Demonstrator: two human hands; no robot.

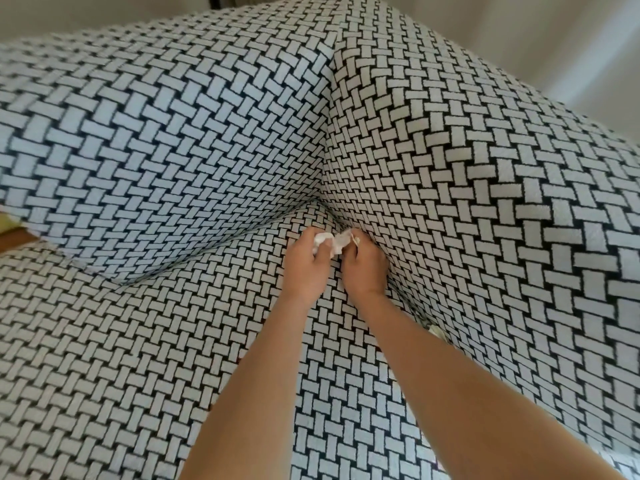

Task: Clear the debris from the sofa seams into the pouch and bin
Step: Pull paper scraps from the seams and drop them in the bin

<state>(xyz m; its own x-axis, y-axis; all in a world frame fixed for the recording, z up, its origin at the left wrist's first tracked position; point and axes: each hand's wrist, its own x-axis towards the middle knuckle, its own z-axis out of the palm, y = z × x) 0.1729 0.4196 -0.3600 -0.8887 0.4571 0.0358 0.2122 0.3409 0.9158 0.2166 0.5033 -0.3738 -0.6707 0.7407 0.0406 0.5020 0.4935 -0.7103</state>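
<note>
A sofa covered in black-and-white basket-weave fabric (173,341) fills the view. Both my hands are at the back corner where the seat meets the backrest and the right armrest. My left hand (306,268) grips a crumpled white tissue (327,241) in its curled fingers. My right hand (365,268) pinches the other end of the white scrap (346,239) right at the seam. Another pale scrap (434,330) pokes out of the seam along the armrest, just right of my right forearm. No pouch or bin is in view.
The backrest cushion (156,150) rises on the left and the armrest (485,202) on the right. A brown and yellow patch (12,233) shows at the far left edge. A pale wall (554,46) lies behind the sofa.
</note>
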